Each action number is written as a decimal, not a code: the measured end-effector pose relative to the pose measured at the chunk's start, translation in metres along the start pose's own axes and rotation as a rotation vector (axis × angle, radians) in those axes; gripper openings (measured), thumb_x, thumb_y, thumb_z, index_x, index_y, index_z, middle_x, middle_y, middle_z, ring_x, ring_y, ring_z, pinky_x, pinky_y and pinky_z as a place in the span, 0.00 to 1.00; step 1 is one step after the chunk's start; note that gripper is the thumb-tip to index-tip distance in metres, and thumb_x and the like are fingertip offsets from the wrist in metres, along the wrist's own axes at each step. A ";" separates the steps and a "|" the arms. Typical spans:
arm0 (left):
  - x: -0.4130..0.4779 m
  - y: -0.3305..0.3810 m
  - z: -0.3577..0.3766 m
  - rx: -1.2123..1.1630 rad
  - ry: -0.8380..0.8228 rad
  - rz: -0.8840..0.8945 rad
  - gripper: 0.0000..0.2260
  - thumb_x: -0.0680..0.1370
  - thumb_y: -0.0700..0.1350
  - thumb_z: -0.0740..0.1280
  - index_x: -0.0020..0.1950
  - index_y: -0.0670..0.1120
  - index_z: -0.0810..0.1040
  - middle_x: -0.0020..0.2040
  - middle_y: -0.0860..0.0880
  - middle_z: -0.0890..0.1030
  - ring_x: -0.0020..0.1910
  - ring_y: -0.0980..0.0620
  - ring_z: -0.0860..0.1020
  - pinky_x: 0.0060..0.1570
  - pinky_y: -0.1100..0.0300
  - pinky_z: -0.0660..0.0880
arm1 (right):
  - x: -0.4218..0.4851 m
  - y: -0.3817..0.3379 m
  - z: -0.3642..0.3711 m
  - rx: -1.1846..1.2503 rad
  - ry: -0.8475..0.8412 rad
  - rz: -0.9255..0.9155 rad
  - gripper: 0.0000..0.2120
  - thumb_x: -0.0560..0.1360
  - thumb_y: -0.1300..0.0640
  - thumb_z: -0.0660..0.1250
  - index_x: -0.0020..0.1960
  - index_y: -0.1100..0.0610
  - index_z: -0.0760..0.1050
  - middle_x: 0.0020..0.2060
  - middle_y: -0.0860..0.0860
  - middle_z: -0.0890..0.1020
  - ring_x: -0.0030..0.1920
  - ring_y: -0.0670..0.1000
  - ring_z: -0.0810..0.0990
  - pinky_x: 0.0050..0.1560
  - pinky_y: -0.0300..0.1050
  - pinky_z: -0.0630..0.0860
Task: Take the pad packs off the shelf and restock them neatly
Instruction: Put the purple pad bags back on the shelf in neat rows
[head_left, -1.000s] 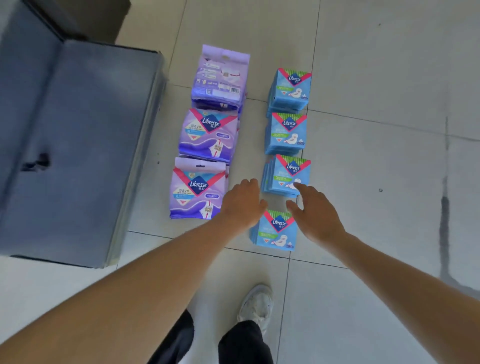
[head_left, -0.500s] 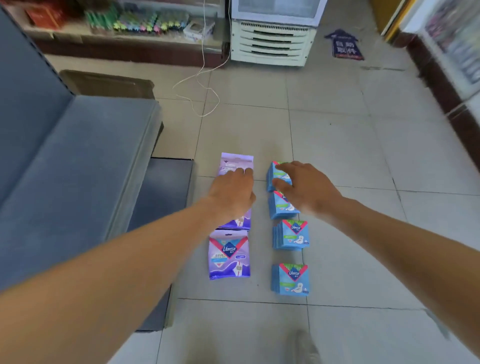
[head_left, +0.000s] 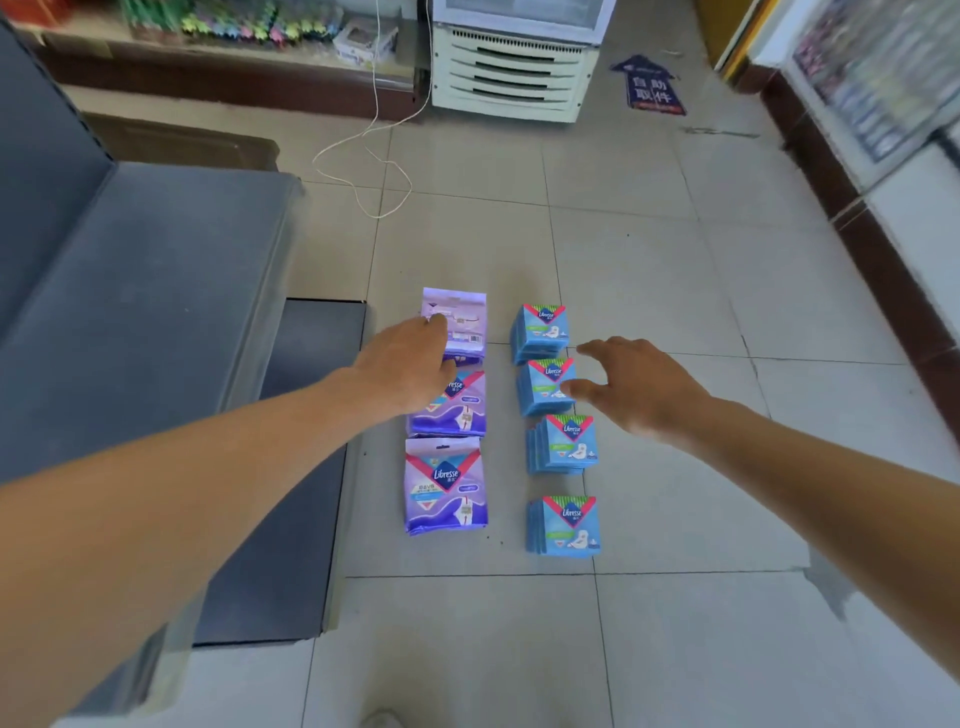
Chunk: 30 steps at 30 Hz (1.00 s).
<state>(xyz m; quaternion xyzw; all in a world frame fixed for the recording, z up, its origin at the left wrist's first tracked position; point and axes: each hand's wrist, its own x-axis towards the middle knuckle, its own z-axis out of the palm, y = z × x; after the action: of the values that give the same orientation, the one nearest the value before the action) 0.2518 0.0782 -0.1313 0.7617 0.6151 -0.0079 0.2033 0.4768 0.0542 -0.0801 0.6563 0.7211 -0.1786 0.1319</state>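
From the head camera, purple packs and blue packs lie in two rows on the floor beside the gray shelf. They look light, soft and slick-wrapped, so are best pinched by their side edges. The left hand covers the far purple pack, but its grip cannot be made out, while the right hand hovers spread and empty beside the blue row.
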 end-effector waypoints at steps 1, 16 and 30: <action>-0.002 -0.002 -0.001 -0.002 -0.003 -0.012 0.15 0.80 0.50 0.61 0.60 0.41 0.67 0.57 0.44 0.76 0.54 0.44 0.77 0.50 0.51 0.77 | 0.001 -0.001 0.000 0.018 0.006 -0.005 0.25 0.79 0.43 0.58 0.72 0.53 0.65 0.66 0.55 0.73 0.67 0.57 0.69 0.64 0.50 0.67; 0.018 0.012 -0.035 -0.067 0.059 -0.096 0.13 0.80 0.46 0.59 0.60 0.41 0.68 0.55 0.43 0.77 0.54 0.42 0.75 0.51 0.50 0.75 | 0.022 0.023 -0.025 0.058 0.008 -0.047 0.28 0.79 0.41 0.57 0.74 0.53 0.63 0.69 0.55 0.70 0.69 0.57 0.66 0.64 0.49 0.66; 0.095 0.035 -0.061 -0.057 0.137 -0.419 0.09 0.81 0.47 0.59 0.58 0.43 0.68 0.55 0.43 0.77 0.51 0.43 0.76 0.51 0.49 0.75 | 0.181 0.079 -0.056 0.158 -0.001 -0.308 0.28 0.78 0.39 0.58 0.74 0.51 0.64 0.66 0.54 0.74 0.67 0.56 0.70 0.63 0.49 0.67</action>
<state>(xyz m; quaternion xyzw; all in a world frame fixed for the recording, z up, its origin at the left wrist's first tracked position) 0.2933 0.1808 -0.0903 0.6100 0.7722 0.0193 0.1764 0.5390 0.2473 -0.1130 0.5464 0.7967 -0.2532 0.0513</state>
